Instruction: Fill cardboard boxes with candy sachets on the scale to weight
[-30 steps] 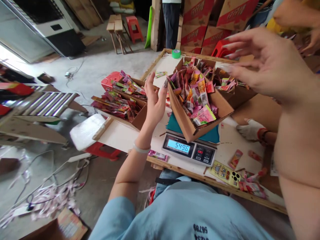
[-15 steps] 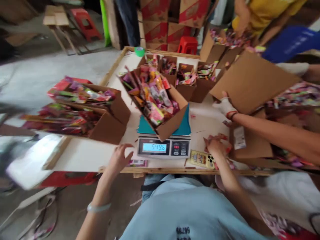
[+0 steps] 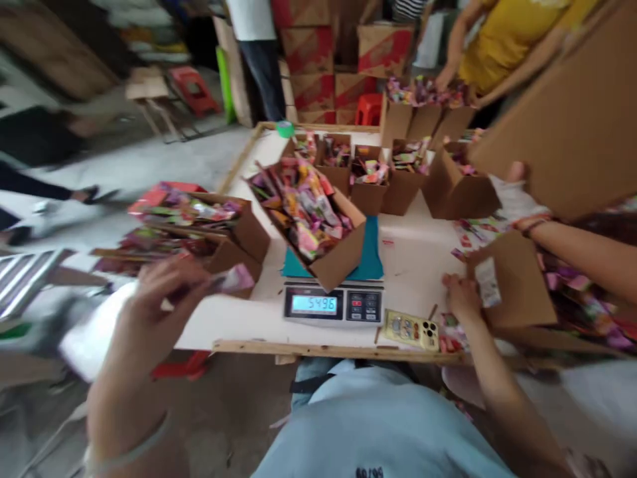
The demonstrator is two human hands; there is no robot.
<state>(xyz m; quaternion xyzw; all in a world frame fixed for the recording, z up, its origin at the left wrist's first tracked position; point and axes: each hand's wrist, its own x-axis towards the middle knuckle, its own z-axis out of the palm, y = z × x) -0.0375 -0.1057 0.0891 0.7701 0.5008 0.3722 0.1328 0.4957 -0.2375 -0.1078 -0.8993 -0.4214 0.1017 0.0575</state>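
Observation:
My left hand (image 3: 166, 292), blurred, is raised at the left with thumb and fingers pinched on a small pinkish wrapped packet (image 3: 233, 279). My right hand (image 3: 462, 299) lies on the table against a small cardboard box (image 3: 517, 282), fingers apart, and nothing shows in its grasp. Between the hands stands a digital scale (image 3: 333, 303) with a lit display. A box of wrapped snack packets (image 3: 318, 212) rests askew on its blue-green pan (image 3: 368, 249). A yellow phone or phone case (image 3: 411, 330) lies by my right forearm.
Filled boxes (image 3: 243, 239) stand at the left, and more (image 3: 368, 179) line the table's far side. A co-worker's gloved hand (image 3: 517, 196) holds a large carton (image 3: 562, 126) at the right. Another person in yellow (image 3: 512, 46) handles boxes at the back.
My left hand has moved left and up, and the packet from the table's front edge is now in it. My right hand has shifted right. The co-worker has lifted the carton.

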